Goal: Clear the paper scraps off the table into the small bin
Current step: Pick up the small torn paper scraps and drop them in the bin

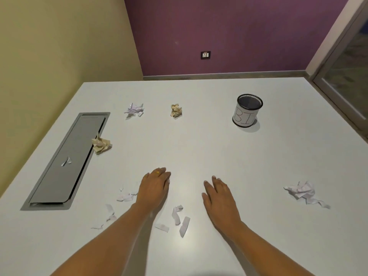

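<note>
A small black mesh bin (pixel 247 111) with a white paper label stands upright at the far right of the white table (pixel 209 148). Crumpled paper lies about: a white ball (pixel 134 109) and a tan ball (pixel 176 110) far off, a tan ball (pixel 101 145) at the left, a white wad (pixel 303 193) at the right. Several small white strips (pixel 180 218) lie near my wrists and more scraps (pixel 125 196) left of my left hand. My left hand (pixel 155 187) and my right hand (pixel 219 196) rest flat on the table, fingers straight, holding nothing.
A long grey cable hatch (pixel 65 162) is set into the table at the left, with a tiny white scrap (pixel 66 161) on its lid. A yellow wall stands on the left, a purple wall behind, a glass door (pixel 346 76) at the right.
</note>
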`<act>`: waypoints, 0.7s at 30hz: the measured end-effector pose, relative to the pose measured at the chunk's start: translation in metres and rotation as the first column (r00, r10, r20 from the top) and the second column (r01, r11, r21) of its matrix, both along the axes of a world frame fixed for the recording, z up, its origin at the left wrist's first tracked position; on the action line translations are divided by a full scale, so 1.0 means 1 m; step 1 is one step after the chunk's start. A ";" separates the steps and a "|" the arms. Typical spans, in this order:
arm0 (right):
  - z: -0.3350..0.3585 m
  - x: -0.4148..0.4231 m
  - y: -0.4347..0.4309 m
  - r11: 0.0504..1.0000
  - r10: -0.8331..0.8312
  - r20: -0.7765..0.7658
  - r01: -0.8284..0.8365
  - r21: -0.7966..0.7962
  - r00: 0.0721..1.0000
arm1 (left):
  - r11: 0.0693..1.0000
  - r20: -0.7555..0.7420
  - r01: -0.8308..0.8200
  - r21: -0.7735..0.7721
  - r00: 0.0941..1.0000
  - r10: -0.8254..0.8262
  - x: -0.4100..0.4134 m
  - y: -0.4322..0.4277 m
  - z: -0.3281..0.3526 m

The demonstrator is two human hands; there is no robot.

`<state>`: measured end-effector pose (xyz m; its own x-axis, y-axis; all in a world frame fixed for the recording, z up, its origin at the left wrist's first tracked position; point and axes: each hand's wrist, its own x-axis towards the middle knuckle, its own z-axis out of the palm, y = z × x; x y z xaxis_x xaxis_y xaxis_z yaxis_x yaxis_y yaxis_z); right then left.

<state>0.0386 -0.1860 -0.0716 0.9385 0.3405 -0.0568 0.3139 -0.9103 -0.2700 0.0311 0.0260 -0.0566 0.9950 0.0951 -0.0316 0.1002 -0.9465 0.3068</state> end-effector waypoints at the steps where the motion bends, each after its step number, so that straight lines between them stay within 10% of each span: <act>1: 0.002 -0.012 0.004 0.999 0.013 -0.023 -0.012 0.049 1.000 | 1.000 0.000 -0.005 -0.009 1.000 0.005 -0.007 0.002 0.000; 13: 0.013 -0.068 0.035 0.916 0.398 -0.177 -0.380 0.131 0.900 | 1.000 -0.126 -0.017 0.009 0.992 0.018 -0.042 0.001 0.001; 21: 0.021 -0.078 0.032 0.941 0.327 -0.240 -0.293 0.168 0.914 | 1.000 -0.153 -0.001 0.009 0.988 0.002 -0.047 0.000 0.001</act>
